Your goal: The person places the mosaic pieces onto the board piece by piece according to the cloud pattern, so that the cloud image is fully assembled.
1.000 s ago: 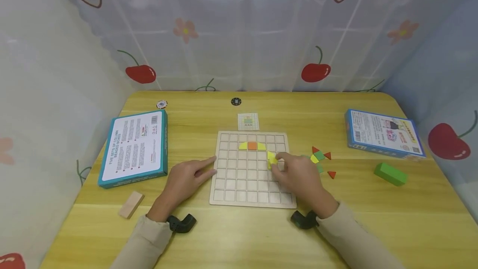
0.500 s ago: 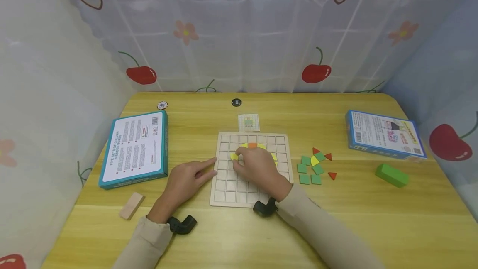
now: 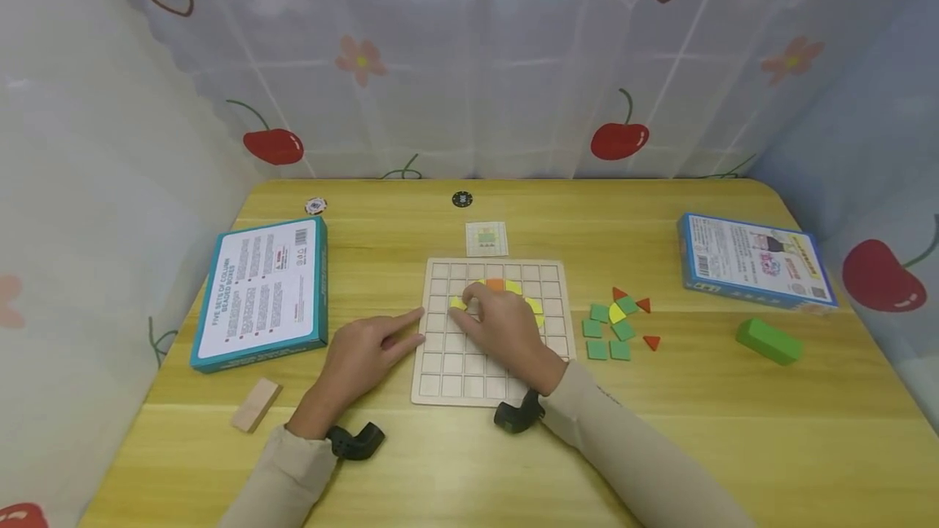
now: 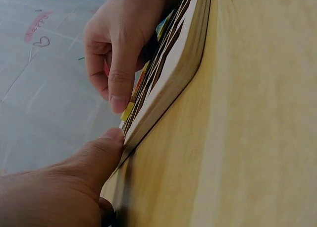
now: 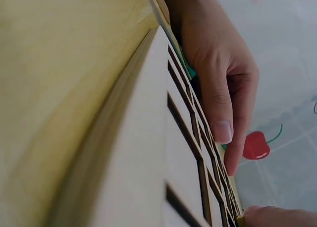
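A wooden grid board [image 3: 440,385] lies mid-table. An orange piece [image 3: 495,285] and a yellow piece [image 3: 538,310] sit in its upper rows. My right hand [image 3: 464,304] reaches across the board and pinches a yellow piece [image 3: 458,304] at an upper-left cell. The left wrist view shows that hand [image 4: 116,63] with bent fingers, one tip on the yellow piece [image 4: 128,110]. My left hand [image 3: 418,326] rests on the table, its index finger straight against the board's left edge. The board's edge [image 4: 183,63] meets my left thumb [image 4: 99,157].
Loose green squares [image 3: 609,339] and red triangles [image 3: 650,342] lie right of the board. A pattern card [image 3: 487,239] sits behind it. A teal box [image 3: 264,292] is left, a blue box [image 3: 756,263] and green block [image 3: 767,341] right, a wooden block [image 3: 257,403] front left.
My right hand carried a yellow piece from the board's right side to its upper left, then barely moved. The left hand stayed still.
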### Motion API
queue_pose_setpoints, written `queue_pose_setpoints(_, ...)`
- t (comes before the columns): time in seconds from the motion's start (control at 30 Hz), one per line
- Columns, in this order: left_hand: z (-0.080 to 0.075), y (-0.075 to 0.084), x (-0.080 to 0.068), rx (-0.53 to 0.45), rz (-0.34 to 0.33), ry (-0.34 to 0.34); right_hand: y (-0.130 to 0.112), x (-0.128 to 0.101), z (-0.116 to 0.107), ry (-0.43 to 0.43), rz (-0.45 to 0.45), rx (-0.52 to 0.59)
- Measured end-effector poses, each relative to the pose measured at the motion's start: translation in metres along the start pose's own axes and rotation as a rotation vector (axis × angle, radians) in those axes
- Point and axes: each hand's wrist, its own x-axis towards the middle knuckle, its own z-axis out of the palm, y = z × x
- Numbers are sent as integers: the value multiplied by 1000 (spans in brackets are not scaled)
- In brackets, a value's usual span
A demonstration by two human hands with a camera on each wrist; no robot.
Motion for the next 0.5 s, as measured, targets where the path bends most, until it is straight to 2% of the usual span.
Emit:
queue_pose_setpoints(0.1, 0, 0, -1, -7, -8, -4, 0, 0, 2, -1, -15, 11)
queue_pose_setpoints(0.3, -2, 2, -2, -8, -23, -19, 3, -2, 2, -92, -95, 11)
queue_pose_setpoints(0.5, -3, 4, 0, -2, -5, -9, 4, -2, 1, -78, -114, -5)
